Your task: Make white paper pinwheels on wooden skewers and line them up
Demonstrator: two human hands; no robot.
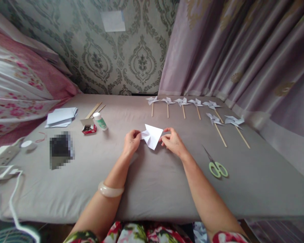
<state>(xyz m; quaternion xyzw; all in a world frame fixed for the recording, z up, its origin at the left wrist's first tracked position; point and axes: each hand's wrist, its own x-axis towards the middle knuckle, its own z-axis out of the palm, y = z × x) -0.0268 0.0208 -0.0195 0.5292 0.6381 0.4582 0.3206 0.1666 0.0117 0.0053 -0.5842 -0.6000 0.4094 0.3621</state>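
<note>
A white sheet of paper, cut and partly folded into a pinwheel shape, is held above the table between my hands. My left hand is closed, its thumb and index finger pinching the folded left side. At the right edge, my right hand has its fingers curled around the paper's corner, with the fingertips touching it. The right side of the paper is flat and the left side is gathered toward the middle. Green-handled scissors lie to the right of my right forearm, blades pointing away.
Several finished paper pinwheels on sticks lie at the back right. On the left are a paper stack, wooden sticks, a small red box, a glue bottle, a pixelated dark object, a white cap and a power strip.
</note>
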